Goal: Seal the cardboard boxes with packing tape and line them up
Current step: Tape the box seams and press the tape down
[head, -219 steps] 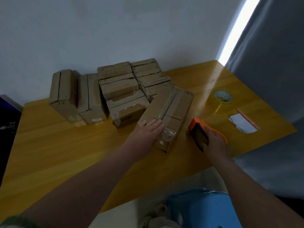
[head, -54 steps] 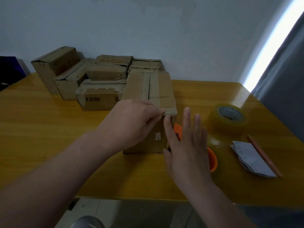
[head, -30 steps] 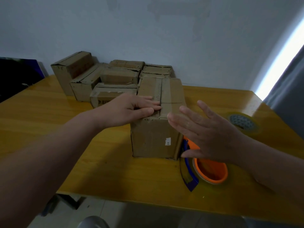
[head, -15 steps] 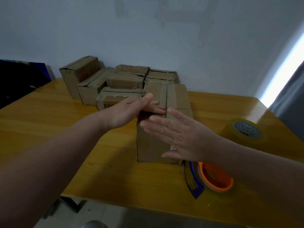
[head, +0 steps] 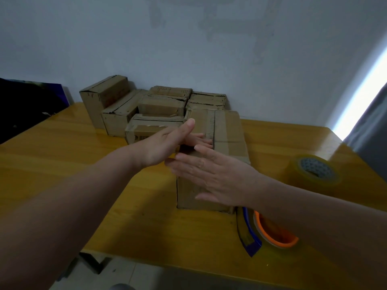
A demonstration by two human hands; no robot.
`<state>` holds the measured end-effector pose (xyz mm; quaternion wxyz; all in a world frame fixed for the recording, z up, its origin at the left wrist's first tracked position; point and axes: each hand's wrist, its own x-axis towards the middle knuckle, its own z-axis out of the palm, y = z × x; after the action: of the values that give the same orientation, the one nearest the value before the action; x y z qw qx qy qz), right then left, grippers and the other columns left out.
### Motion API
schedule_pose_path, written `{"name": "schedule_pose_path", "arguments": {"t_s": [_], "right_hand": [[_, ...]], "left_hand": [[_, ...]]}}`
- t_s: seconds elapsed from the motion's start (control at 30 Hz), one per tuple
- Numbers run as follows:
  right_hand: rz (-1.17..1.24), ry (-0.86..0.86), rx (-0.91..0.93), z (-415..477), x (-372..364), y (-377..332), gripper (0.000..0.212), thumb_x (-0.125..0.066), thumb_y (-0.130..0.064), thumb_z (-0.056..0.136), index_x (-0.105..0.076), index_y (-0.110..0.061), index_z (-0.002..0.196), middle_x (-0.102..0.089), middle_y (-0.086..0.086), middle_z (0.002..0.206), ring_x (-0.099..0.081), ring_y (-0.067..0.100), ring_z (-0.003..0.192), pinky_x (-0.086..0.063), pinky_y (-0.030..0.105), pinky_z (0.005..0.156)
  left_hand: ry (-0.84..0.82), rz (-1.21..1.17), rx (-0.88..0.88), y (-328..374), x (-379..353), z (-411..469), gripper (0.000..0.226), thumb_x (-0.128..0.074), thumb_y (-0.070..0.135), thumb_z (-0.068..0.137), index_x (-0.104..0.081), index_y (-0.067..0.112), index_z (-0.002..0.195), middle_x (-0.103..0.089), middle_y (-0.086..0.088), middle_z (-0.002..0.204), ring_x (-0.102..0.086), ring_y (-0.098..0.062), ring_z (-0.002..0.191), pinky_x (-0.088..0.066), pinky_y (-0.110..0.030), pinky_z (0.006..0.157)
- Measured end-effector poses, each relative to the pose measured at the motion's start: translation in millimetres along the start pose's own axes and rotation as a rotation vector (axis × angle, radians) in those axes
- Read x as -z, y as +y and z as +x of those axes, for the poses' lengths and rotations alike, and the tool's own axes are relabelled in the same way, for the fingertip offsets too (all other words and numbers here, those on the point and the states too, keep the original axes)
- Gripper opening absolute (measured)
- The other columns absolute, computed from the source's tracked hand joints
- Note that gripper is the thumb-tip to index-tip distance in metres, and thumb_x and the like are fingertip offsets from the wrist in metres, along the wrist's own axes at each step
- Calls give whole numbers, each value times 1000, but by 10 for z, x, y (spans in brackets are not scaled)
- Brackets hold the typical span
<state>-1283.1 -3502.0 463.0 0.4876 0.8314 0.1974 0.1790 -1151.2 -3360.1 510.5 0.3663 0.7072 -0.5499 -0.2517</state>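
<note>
Right hand [head: 217,176] slid left across closed box [head: 229,132], left hand [head: 165,145] atop

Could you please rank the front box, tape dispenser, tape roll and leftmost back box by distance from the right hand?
1. front box, at the right hand
2. tape dispenser, beneath the wrist
3. tape roll, far right
4. leftmost back box, by the wall

Eight boxes [head: 227,132], one tape roll [head: 297,176], one dispenser [head: 272,237]
</note>
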Motion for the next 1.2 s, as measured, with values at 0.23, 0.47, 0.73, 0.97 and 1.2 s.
{"name": "schedule_pose_path", "arguments": {"t_s": [0.23, 0.47, 0.73, 0.97, 1.2], "right_hand": [[32, -163, 25, -107, 72, -30, 77, -7, -56, 96, 18, -4, 147, 22, 12, 154, 17, 27, 145, 23, 46, 112], [522, -24, 47, -507, 164, -237, 45, -34, -35, 96, -68, -15, 118, -65, 7, 123, -59, 25, 118, -44, 40, 100], [910, -701, -592, -808, 510, -305, 48, -53, -60, 85, -44, -18, 107, -53, -7, 82, -58, 18, 76, -46, 31, 60], [1203, -695, -912, -862, 564, -178, 42, -65, -29, 84, -28, -23, 103, -52, -4, 78, -56, 17, 70, -49, 32, 59], [1491, -597, -1321, -1076, 358, 241, 25, -47, -13, 95, -37, -26, 114, -55, 8, 79, -49, 19, 63, -38, 29, 56]], "left_hand": [[18, 3, -36, -19, -30, 9, 70, -10, 55, 93, -69, 24, 115, -59, 18, 128, -41, 15, 123, -22, -17, 106], [205, 104, 0, 129, -171, 48, 65, -19, 54, 98, -74, 19, 101, -67, 9, 114, -57, -2, 110, -37, -26, 100], [181, 804, 323, 541, -572, 468, 85, -29, 83, 78, -36, 30, 144, -32, -13, 147, -24, -40, 138, -33, -56, 106], [-1, 698, 451, 579, -481, 609, 96, -49, 77, 72, -14, 35, 151, -6, -16, 158, 1, -47, 142, -14, -62, 112], [-481, 697, 453, 612, 32, 360, 130, -77, 63, 53, 12, 47, 146, 17, -7, 158, 8, -39, 144, -12, -57, 115]]}}
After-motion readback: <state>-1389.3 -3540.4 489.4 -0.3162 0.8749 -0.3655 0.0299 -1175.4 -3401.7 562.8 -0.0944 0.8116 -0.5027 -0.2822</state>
